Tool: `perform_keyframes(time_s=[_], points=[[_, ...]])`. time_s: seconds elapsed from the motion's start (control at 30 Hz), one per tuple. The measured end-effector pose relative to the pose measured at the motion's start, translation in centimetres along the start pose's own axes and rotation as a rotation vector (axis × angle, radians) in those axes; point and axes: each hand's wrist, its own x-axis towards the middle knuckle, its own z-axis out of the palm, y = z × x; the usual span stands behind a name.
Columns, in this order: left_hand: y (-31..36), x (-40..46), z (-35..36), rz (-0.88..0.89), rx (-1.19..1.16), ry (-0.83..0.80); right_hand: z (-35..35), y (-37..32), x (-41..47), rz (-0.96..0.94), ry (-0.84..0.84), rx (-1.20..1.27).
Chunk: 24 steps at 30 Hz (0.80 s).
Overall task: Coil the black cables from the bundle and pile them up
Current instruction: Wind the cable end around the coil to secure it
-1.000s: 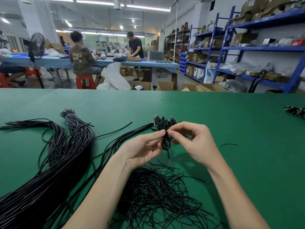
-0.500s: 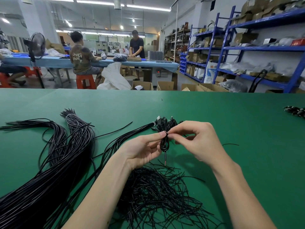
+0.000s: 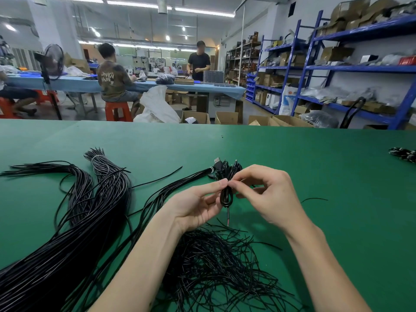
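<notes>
A small black cable coil (image 3: 225, 197) hangs above the green table (image 3: 315, 167), its bare tip pointing down. My left hand (image 3: 195, 203) pinches the coil's top from the left. From the right, my right hand (image 3: 265, 194) pinches the same spot with thumb and forefinger. Behind the hands lies a tied bundle of cables with plugs (image 3: 216, 171). A large black cable bundle (image 3: 67, 221) spreads over the left of the table. Beneath my wrists sits a heap of thin black ties (image 3: 220, 266).
A lone black tie (image 3: 314, 199) lies right of my hands. At the far right edge of the table sit a few coiled cables (image 3: 403, 154). Beyond the table are cardboard boxes, blue shelving (image 3: 337, 68) and people at a blue workbench.
The coil's dangling tail has shortened as it was wound up. My right hand's fingers have shifted on the coil's top; my left hand stays in place.
</notes>
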Motion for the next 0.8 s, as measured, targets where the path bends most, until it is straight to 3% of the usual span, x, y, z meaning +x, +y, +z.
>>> perform_keyframes(time_s=[0.23,0.37,0.67,0.8], points=[[-0.5,0.3,-0.1,0.030,-0.075,0.045,0.6,0.1,0.2,0.035,0.014,-0.091],[-0.8,0.5,0.3,0.148,-0.009,0.100,1.1,0.4,0.2,0.117,0.080,-0.074],[-1.8,1.1,0.4,0.736,0.548,0.158,1.1,0.7,0.5,0.459,0.145,0.386],[-2.1,1.5,-0.3,1.075,0.933,0.155,1.4,1.2,0.5,0.575,0.154,0.451]])
